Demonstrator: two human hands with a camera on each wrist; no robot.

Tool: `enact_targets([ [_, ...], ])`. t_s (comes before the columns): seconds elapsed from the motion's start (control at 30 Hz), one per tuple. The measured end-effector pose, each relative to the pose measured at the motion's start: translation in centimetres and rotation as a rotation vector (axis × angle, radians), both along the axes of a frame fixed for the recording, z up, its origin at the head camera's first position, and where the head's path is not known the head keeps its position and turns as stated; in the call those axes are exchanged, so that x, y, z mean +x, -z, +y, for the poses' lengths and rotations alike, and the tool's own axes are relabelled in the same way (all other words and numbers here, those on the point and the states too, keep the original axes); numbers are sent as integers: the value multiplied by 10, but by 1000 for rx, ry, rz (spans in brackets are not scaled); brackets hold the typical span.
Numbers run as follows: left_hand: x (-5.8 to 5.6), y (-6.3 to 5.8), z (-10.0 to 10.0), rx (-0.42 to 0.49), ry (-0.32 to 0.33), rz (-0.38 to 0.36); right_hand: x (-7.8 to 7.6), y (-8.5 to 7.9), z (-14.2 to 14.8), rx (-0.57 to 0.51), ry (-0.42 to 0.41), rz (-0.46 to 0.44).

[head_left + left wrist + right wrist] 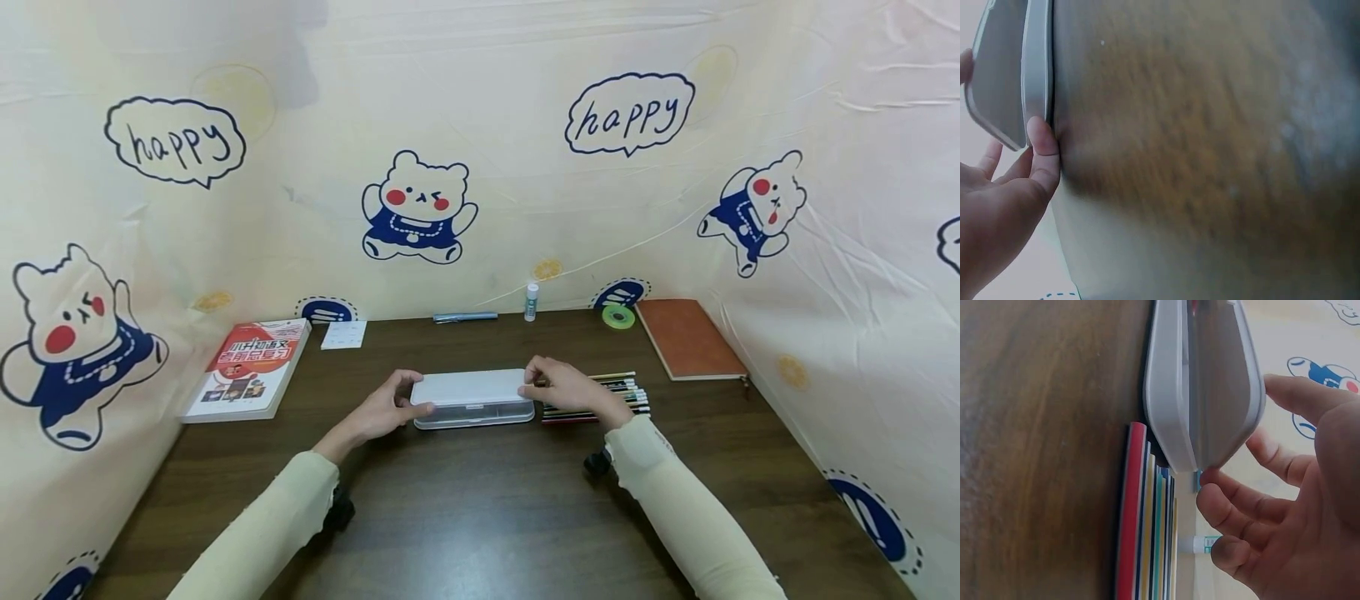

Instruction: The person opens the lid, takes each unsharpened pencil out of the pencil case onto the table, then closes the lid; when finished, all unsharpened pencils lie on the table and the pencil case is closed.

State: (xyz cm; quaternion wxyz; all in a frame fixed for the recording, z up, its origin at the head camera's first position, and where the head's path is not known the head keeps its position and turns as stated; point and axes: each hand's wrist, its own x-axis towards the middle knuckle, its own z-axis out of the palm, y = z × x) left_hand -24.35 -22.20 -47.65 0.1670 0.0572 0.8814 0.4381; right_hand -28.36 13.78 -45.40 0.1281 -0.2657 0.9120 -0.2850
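Observation:
A pencil case with a clear base and a white lid stands on the table, the lid tilted up part way. My left hand grips its left end, the thumb on the front of the base. At the right end my right hand holds the lid's corner, the thumb on its edge; in the right wrist view a gap shows between lid and base. Beside the case, partly beneath my right hand, lies a row of pencils, a red one nearest me.
A book and a white card lie at the left. Along the back are a blue pen, an upright glue stick and a green tape roll. A brown notebook is at the right, near the wall covering.

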Motion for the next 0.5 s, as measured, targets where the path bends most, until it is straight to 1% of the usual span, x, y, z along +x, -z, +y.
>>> enact_targets([
  [0.17, -1, 1, 2, -36, -1, 14, 1, 5, -3, 65, 15, -2],
  [0.37, -2, 2, 4, -143, 26, 74, 3, 8, -9, 136, 19, 14],
  [0.5, -3, 2, 5, -162, 25, 85, 5, 7, -13, 150, 47, 20],
])
